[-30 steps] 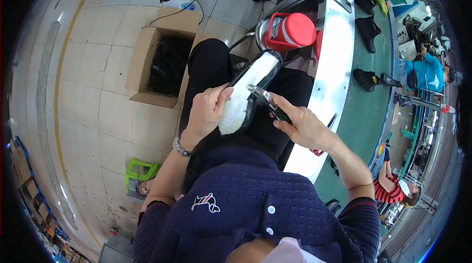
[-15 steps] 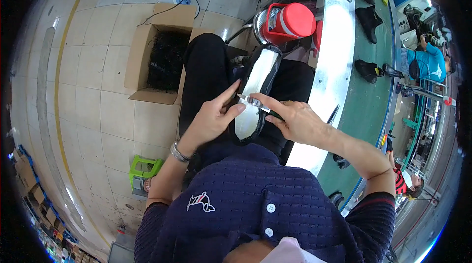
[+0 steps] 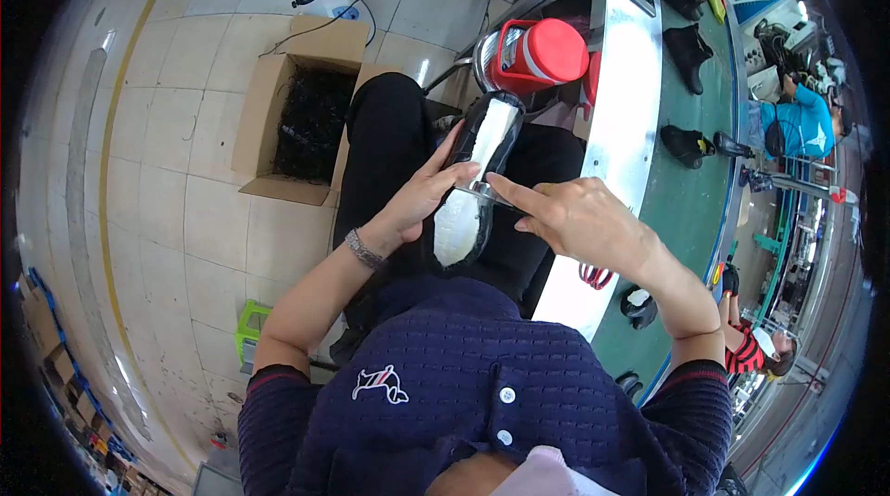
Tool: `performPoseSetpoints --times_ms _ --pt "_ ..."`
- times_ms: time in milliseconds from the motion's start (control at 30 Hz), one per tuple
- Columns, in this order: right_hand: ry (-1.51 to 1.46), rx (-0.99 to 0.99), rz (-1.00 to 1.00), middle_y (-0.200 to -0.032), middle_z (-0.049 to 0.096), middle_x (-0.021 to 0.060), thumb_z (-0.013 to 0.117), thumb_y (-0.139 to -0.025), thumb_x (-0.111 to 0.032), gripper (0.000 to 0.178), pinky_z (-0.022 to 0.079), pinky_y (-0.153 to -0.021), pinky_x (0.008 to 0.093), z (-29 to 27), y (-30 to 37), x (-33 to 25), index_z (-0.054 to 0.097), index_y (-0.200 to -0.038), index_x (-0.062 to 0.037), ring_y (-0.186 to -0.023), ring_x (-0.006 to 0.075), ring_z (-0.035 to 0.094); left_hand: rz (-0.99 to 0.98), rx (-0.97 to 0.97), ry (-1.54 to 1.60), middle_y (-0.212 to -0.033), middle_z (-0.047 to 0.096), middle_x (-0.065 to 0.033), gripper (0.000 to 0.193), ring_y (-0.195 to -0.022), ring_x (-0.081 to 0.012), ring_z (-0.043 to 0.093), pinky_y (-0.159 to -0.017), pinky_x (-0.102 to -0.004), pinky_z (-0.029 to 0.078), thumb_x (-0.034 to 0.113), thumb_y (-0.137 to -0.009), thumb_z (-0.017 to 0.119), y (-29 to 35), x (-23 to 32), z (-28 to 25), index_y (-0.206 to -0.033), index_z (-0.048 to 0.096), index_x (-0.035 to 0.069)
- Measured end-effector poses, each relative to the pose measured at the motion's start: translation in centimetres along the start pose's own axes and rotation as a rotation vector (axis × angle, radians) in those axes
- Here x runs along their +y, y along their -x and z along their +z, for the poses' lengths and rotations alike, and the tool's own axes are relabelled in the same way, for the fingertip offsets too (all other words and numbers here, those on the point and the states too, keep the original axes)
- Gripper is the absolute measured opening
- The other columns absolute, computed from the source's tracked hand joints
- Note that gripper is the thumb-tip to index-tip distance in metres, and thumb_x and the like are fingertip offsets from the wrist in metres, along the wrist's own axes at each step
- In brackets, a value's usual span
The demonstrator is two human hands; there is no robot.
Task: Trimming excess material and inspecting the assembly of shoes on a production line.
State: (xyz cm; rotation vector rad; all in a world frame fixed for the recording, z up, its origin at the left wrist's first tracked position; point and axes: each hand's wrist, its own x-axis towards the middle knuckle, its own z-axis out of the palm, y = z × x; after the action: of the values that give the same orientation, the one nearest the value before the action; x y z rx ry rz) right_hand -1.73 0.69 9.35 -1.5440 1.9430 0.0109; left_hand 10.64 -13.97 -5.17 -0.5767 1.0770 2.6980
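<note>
Shoe [image 3: 457, 220] is held sole-up on the lap [image 3: 542, 160], gripped along its side by L hand [image 3: 419, 204]; tool [image 3: 481, 189] is clasped in R hand [image 3: 589, 225], set at the sole's narrow middle. Job looks part-done: pale sole [image 3: 494, 130] is bared; what's left can't be told for sure. Dog emblem [image 3: 378, 384] is seen on shirt [image 3: 445, 348]; any lettering on jug [image 3: 556, 51] can't be read.

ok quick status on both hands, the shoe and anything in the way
Left hand against dark shoe, white underside up. Right hand gripping metal tool at its narrow middle. Red jug past far end, not in the way.
</note>
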Motion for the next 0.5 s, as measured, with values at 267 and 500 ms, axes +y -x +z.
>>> performPoseSetpoints --times_ms 267,500 --pt "-0.171 0.618 -0.255 -0.076 0.064 0.0129 0.063 -0.087 -0.014 0.066 0.054 -0.056 0.0422 -1.6 -2.6 -0.4 0.034 -0.145 -0.0206 -0.060 0.0300 0.065 -0.038 -0.026 0.056 -0.140 0.044 -0.0078 0.074 -0.122 -0.0144 0.047 -0.101 -0.0289 0.038 0.022 -0.093 0.060 0.0 -0.3 -0.8 -0.153 0.015 0.018" --pt "0.089 0.379 -0.007 -0.073 0.065 0.0172 0.052 -0.096 -0.023 0.064 0.054 -0.056 0.0417 0.5 -3.7 3.7 0.017 -0.149 -0.0254 -0.060 0.0311 0.066 -0.001 -0.048 0.065 -0.142 0.042 -0.0071 0.074 -0.122 -0.0137 0.046 -0.101 -0.0284 0.037 0.021 -0.093 0.061 0.0 -0.2 -0.7 -0.152 0.017 0.017"
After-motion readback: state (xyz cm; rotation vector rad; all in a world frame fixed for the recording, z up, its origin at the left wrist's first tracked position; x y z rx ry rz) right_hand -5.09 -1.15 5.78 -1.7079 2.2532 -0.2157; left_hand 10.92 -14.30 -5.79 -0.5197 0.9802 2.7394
